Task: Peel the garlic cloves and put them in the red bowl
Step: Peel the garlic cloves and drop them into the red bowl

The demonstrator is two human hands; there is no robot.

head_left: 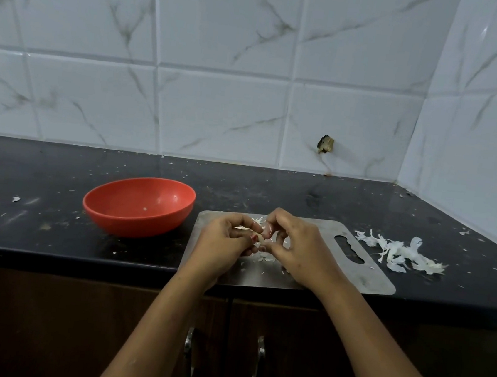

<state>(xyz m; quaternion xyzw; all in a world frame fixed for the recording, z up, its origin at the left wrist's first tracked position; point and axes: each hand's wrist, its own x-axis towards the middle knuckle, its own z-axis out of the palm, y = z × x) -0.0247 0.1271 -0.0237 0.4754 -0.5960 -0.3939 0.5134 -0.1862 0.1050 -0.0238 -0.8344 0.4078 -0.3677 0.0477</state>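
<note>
A pale garlic clove [261, 239] is pinched between my two hands just above a steel cutting board [337, 265]. My left hand [223, 242] curls its fingers round the clove's left side. My right hand [293, 248] pinches its right end with thumb and fingertips. Most of the clove is hidden by the fingers. The red bowl [138, 206] stands on the black counter to the left of the board; only a tiny white speck shows inside it. Bits of skin [260, 257] lie on the board under the hands.
A pile of white garlic skins [400, 253] lies on the counter right of the board. The tiled wall closes off the back and right side. The counter's front edge runs just below the board, with cabinet doors and two handles [188, 354] underneath.
</note>
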